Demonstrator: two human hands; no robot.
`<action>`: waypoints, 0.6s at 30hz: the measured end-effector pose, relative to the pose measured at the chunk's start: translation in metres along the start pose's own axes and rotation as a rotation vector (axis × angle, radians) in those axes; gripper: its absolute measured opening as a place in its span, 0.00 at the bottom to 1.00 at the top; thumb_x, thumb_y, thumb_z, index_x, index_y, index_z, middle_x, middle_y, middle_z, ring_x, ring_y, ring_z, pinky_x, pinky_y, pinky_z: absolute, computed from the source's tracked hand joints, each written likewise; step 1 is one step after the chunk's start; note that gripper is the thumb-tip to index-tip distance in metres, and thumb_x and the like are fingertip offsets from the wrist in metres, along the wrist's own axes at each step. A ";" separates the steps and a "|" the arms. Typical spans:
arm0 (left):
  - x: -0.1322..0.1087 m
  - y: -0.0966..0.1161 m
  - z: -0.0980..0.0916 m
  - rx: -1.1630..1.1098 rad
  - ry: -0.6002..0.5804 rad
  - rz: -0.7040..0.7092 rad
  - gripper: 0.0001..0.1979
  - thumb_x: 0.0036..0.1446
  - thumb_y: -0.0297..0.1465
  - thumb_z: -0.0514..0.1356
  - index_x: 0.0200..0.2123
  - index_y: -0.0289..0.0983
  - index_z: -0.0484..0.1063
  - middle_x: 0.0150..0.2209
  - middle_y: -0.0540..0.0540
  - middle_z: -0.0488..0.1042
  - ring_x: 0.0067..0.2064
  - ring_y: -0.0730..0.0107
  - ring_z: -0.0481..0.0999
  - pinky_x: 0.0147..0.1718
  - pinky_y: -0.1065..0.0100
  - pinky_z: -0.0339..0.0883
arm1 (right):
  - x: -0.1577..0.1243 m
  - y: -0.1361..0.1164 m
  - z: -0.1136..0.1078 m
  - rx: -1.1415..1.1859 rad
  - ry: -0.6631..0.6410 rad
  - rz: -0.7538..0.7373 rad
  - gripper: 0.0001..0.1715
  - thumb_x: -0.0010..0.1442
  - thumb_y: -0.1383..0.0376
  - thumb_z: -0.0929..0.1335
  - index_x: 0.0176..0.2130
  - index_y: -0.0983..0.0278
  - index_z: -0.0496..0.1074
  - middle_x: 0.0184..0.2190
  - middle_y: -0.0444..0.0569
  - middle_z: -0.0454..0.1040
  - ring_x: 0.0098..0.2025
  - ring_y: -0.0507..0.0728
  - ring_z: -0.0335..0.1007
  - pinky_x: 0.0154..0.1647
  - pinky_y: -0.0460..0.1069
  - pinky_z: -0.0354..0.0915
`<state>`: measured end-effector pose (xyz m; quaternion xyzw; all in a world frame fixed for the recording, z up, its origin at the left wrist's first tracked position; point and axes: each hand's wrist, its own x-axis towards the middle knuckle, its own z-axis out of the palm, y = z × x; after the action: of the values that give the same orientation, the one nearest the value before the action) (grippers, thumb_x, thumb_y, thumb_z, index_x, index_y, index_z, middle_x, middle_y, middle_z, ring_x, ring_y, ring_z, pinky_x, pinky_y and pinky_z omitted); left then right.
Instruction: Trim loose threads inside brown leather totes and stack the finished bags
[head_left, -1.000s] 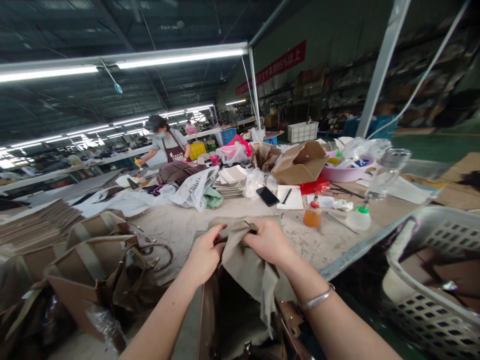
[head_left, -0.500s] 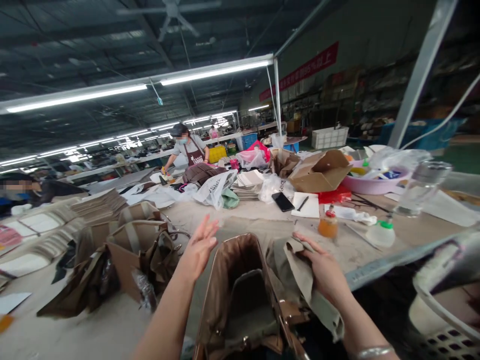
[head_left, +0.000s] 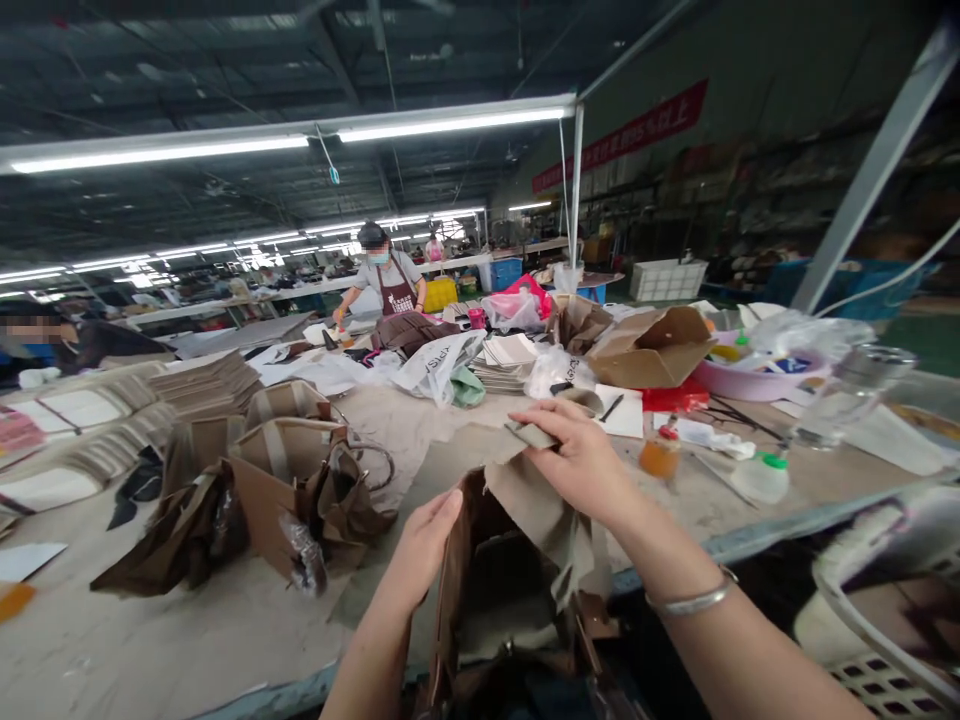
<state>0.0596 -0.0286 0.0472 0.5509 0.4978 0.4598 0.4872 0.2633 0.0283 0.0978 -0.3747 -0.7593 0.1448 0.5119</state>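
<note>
A brown leather handbag stands open at the near edge of the worktable, right in front of me. My right hand pinches the top of a grey-beige cloth and holds it up over the bag's mouth, the cloth hanging down into the opening. My left hand presses flat against the bag's left wall with fingers together and straight. A silver bangle sits on my right wrist.
Finished brown bags lie in a heap to the left. Glue bottles, a glass jar, a pink basin, a cardboard box and stacked sheets crowd the far side. A white basket is at right. A person in an apron works farther back.
My right hand lifted the cloth from beside the bag up over its mouth. My left hand came down from the air onto the bag's left side.
</note>
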 end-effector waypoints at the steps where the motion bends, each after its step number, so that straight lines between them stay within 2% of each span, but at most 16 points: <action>1: 0.002 0.001 -0.002 0.048 -0.024 0.004 0.23 0.58 0.42 0.53 0.50 0.34 0.71 0.47 0.42 0.75 0.53 0.54 0.68 0.53 0.58 0.61 | 0.006 -0.001 0.008 -0.040 -0.068 -0.049 0.21 0.51 0.72 0.66 0.45 0.60 0.75 0.44 0.48 0.70 0.46 0.55 0.66 0.51 0.48 0.60; 3: 0.004 0.003 -0.006 0.153 -0.064 0.015 0.21 0.58 0.40 0.53 0.48 0.33 0.72 0.44 0.43 0.76 0.51 0.55 0.69 0.50 0.60 0.62 | 0.014 0.000 0.026 -0.103 -0.257 -0.137 0.23 0.50 0.75 0.65 0.45 0.59 0.74 0.44 0.47 0.71 0.46 0.55 0.67 0.50 0.47 0.60; 6: 0.005 0.006 -0.012 0.244 -0.165 0.029 0.17 0.55 0.35 0.56 0.45 0.34 0.72 0.39 0.46 0.76 0.46 0.59 0.71 0.45 0.66 0.64 | 0.018 0.006 0.049 -0.152 -0.556 -0.226 0.18 0.51 0.75 0.65 0.39 0.58 0.76 0.40 0.45 0.73 0.40 0.53 0.68 0.43 0.45 0.61; 8: 0.006 0.006 -0.015 0.260 -0.195 0.029 0.14 0.55 0.32 0.56 0.43 0.34 0.72 0.38 0.47 0.75 0.43 0.61 0.71 0.42 0.68 0.64 | 0.018 0.009 0.059 -0.153 -0.643 -0.228 0.17 0.50 0.76 0.64 0.35 0.60 0.76 0.36 0.44 0.73 0.38 0.52 0.68 0.39 0.44 0.61; 11: 0.009 0.001 -0.020 0.276 -0.144 0.021 0.13 0.56 0.29 0.52 0.40 0.34 0.73 0.37 0.48 0.75 0.42 0.64 0.70 0.42 0.69 0.63 | 0.021 0.010 0.068 -0.177 -0.643 -0.181 0.16 0.46 0.77 0.63 0.30 0.62 0.75 0.32 0.44 0.74 0.36 0.52 0.67 0.36 0.44 0.59; 14: 0.012 -0.004 -0.024 0.291 -0.101 -0.021 0.15 0.54 0.27 0.50 0.41 0.34 0.73 0.38 0.48 0.75 0.42 0.64 0.70 0.43 0.68 0.63 | 0.027 0.010 0.074 -0.193 -0.656 -0.104 0.11 0.45 0.75 0.64 0.25 0.63 0.74 0.27 0.44 0.74 0.33 0.53 0.67 0.35 0.44 0.59; 16: 0.013 -0.005 -0.024 0.278 -0.113 -0.052 0.18 0.53 0.27 0.50 0.45 0.35 0.72 0.40 0.47 0.75 0.44 0.62 0.71 0.45 0.67 0.63 | 0.032 0.011 0.075 -0.145 -0.637 0.008 0.11 0.46 0.75 0.64 0.25 0.64 0.74 0.25 0.43 0.74 0.31 0.53 0.67 0.32 0.44 0.58; 18: 0.012 -0.004 -0.023 0.226 -0.138 -0.053 0.22 0.52 0.26 0.49 0.51 0.36 0.69 0.46 0.47 0.74 0.49 0.61 0.69 0.50 0.65 0.62 | 0.038 0.016 0.071 -0.067 -0.543 0.173 0.11 0.48 0.73 0.64 0.27 0.64 0.75 0.22 0.42 0.74 0.28 0.52 0.66 0.29 0.43 0.57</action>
<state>0.0374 -0.0146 0.0456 0.6193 0.5261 0.3487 0.4670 0.2004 0.0782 0.0827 -0.4024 -0.8382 0.2576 0.2629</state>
